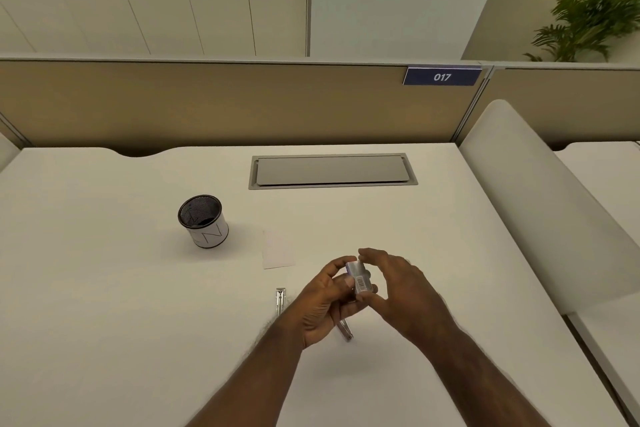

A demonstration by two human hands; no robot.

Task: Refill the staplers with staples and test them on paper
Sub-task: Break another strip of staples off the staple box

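A small silver staple box (359, 277) with a barcode label is held above the white desk (121, 288). My left hand (323, 302) grips it from the left, fingers curled around it. My right hand (398, 284) pinches it from the right, thumb under and fingers over its top. A metal stapler (280, 300) lies on the desk just left of my left hand, partly hidden by it; another metal part (346, 329) shows below my left hand. A small white paper (278, 250) lies flat beyond the hands.
A black mesh pen cup (202, 220) with a white wrap stands at mid left. A grey cable hatch (332, 170) is set in the desk at the back. A beige partition (242, 104) closes the far edge; a white curved divider (540, 205) stands on the right.
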